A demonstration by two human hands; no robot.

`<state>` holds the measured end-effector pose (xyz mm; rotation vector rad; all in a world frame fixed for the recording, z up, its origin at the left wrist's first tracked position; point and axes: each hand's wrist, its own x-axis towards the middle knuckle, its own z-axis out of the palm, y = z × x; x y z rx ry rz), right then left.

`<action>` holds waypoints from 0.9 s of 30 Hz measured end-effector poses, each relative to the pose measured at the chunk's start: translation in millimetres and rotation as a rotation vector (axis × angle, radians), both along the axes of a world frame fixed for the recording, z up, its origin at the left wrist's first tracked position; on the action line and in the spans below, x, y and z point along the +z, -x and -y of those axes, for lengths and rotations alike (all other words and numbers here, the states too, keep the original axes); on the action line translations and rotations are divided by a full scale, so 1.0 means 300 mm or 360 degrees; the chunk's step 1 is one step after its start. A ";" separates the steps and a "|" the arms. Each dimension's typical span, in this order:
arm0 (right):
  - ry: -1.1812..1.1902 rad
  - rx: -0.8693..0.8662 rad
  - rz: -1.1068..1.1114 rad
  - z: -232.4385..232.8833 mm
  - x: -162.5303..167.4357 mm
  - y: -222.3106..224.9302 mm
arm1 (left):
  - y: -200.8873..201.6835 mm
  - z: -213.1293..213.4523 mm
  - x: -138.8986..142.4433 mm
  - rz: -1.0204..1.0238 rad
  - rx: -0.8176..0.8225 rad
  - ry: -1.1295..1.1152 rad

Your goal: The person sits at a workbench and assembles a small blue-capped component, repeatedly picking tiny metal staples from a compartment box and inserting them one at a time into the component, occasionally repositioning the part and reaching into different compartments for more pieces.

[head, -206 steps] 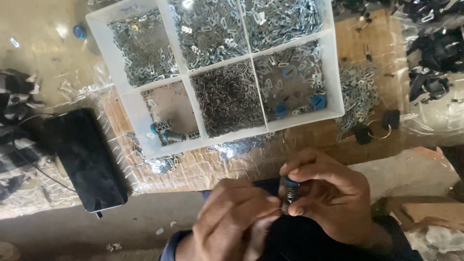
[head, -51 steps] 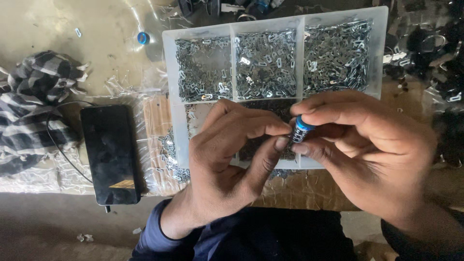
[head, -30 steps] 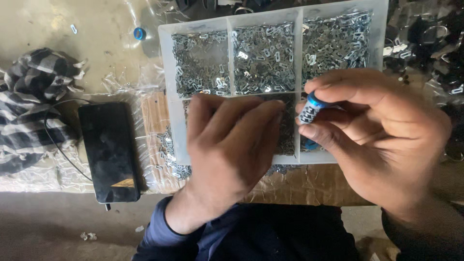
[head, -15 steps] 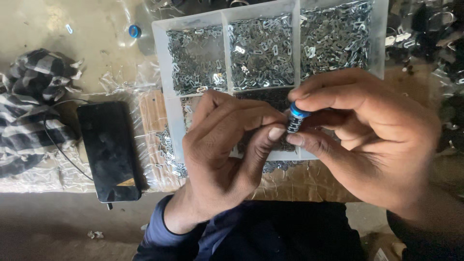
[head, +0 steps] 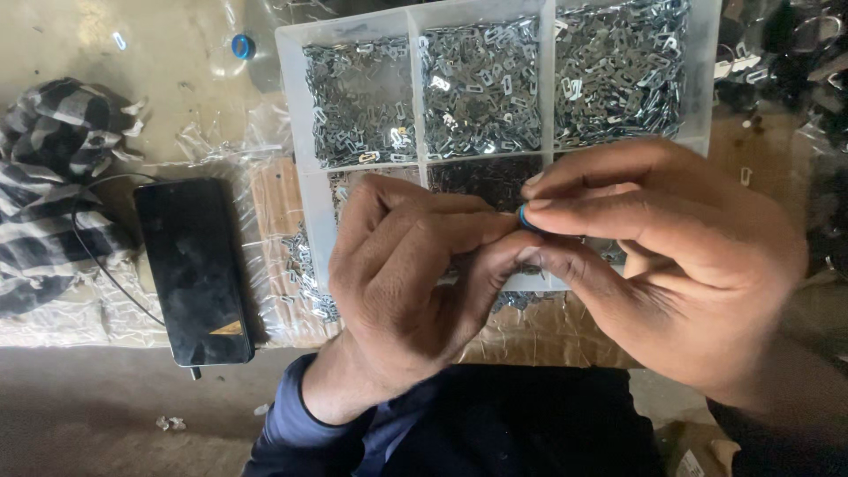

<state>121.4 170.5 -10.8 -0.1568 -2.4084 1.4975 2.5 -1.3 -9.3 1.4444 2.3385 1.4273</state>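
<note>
Both hands, left hand (head: 406,274) and right hand (head: 671,265), are pressed together, pinching a small blue-capped part (head: 524,215) over the clear plastic compartment tray of metal clips (head: 297,132); assembly seems underway, needing steady fingertip alignment.

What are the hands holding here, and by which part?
A small blue-rimmed part, pinched between the right hand fingertips and the left hand fingertips; only its blue edge shows, so the exact grip point cannot be told.
</note>
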 end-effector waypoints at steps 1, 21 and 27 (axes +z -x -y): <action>-0.0035 0.0004 -0.0011 0.001 0.001 0.000 | 0.002 -0.003 0.001 0.0066 -0.0012 -0.0036; 0.0160 -0.0024 -0.0032 -0.002 0.002 0.006 | -0.029 0.032 -0.017 0.0777 -0.0005 -0.0270; 0.0341 -0.0032 -0.0033 0.005 0.012 0.011 | -0.039 0.034 -0.035 0.0840 0.0007 -0.0297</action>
